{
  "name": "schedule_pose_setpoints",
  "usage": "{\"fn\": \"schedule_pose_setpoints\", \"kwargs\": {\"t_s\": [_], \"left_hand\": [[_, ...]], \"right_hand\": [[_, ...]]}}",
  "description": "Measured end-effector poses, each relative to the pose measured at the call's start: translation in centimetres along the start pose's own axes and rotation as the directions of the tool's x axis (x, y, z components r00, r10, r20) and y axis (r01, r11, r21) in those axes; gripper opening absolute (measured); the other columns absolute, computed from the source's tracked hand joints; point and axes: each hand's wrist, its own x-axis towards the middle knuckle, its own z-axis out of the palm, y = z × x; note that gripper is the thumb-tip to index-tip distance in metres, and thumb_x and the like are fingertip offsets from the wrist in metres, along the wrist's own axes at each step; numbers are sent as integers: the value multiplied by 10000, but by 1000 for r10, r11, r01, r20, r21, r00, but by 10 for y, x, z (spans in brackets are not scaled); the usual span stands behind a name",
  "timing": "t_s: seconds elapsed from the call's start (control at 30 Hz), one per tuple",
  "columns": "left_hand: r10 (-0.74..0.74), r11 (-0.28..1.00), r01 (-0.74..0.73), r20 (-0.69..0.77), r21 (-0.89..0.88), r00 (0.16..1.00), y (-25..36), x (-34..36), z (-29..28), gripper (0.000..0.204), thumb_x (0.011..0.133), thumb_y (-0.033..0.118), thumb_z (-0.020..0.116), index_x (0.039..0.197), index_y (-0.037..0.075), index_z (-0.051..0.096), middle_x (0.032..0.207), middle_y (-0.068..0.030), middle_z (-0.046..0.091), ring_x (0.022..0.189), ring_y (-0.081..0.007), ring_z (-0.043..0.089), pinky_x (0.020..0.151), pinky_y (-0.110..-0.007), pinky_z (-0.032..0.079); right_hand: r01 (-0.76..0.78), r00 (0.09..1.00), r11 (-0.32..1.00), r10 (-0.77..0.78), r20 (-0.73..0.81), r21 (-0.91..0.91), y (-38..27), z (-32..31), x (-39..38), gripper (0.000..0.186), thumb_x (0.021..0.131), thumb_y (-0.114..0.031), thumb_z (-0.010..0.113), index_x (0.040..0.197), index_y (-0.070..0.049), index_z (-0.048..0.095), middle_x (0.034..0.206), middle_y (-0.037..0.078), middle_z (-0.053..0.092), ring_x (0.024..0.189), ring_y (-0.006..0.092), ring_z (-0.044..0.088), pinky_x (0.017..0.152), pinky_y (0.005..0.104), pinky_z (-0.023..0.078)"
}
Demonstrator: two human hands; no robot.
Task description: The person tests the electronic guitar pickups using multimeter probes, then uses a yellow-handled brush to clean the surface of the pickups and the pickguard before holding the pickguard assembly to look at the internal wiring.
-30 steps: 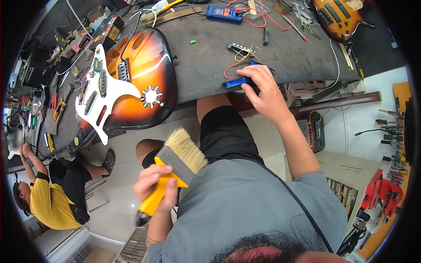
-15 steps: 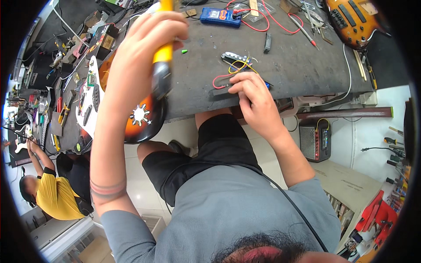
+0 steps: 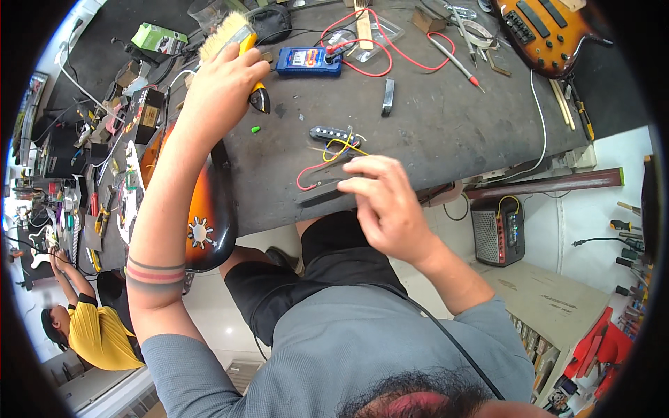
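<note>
My left hand [image 3: 219,87], raised over the bench at the left, is closed round a paintbrush [image 3: 244,45] with pale bristles and a yellow and black handle. A sunburst guitar body [image 3: 202,209] with a white sun decal lies under my left forearm. My right hand [image 3: 390,205] hovers near the bench's front edge, slightly blurred, its fingers loosely bent and apart with nothing visible in them. Beside its fingertips rests a dark flat bar [image 3: 324,193]. Just beyond lies a guitar pickup [image 3: 336,135] with yellow and red wires trailing from it.
On the dark bench [image 3: 279,167] lie a blue multimeter [image 3: 306,61] with red leads, a small black block [image 3: 388,96] and a green cap [image 3: 256,129]. Another sunburst guitar [image 3: 547,35] is at the far right. An amplifier [image 3: 498,233] stands below. At left, a person in yellow [image 3: 101,334] works.
The brush has swung up, so its bristles now show at the far side. My right hand has shifted slightly left and nearer to me. The whole view has moved a little.
</note>
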Motion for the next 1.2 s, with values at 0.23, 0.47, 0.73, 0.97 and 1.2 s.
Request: {"fn": "schedule_pose_setpoints", "kwargs": {"t_s": [0.23, 0.47, 0.73, 0.97, 1.2], "left_hand": [[-29, 993, 7, -178, -121, 984, 24, 50, -9, 355, 840, -44, 644, 1165, 85, 581, 1099, -71, 677, 1069, -314, 674, 928, -434, 538], [150, 988, -151, -355, 28, 923, 54, 143, 10, 302, 965, 20, 636, 1258, 87, 606, 1029, -86, 715, 929, -256, 710, 803, -367, 551], [152, 985, -166, -205, -53, 967, 45, 195, 59, 333, 894, 102, 716, 1218, 66, 650, 1192, -162, 672, 1158, -344, 672, 963, -441, 554], [-149, 833, 6, -214, -553, 965, 67, 114, -42, 296, 964, 33, 612, 1258, 8, 636, 1201, -195, 688, 1122, -385, 687, 950, -457, 550], [-358, 580, 209, -16, -788, 934, 82, 27, -58, 237, 998, 85, 701, 1233, 60, 686, 992, -12, 699, 836, -116, 628, 743, -271, 508]], "right_hand": [[-212, 940, 927, 107, -324, -308, 76, -100, 70, 267, 898, 36, 649, 1151, -43, 679, 1164, 139, 663, 1190, 323, 622, 1062, 425, 486], [-489, 871, 542, 273, -407, -683, 201, -180, 110, 349, 984, -313, 712, 1251, -89, 694, 1288, 142, 702, 1266, 347, 645, 1037, 478, 535], [-488, 869, 531, 371, -327, -693, 245, -170, 132, 333, 1041, -259, 598, 1287, -35, 598, 1217, 298, 718, 1179, 463, 678, 988, 513, 538], [-436, 831, 488, 542, -129, -757, 190, -157, 104, 442, 1018, -433, 641, 1075, 5, 666, 1080, 266, 758, 1053, 435, 726, 919, 516, 557], [-626, 750, 417, 553, 362, 660, 174, -202, 110, 277, 1109, -346, 573, 1045, -86, 641, 750, -61, 478, 625, 35, 405, 589, 216, 309]]}}
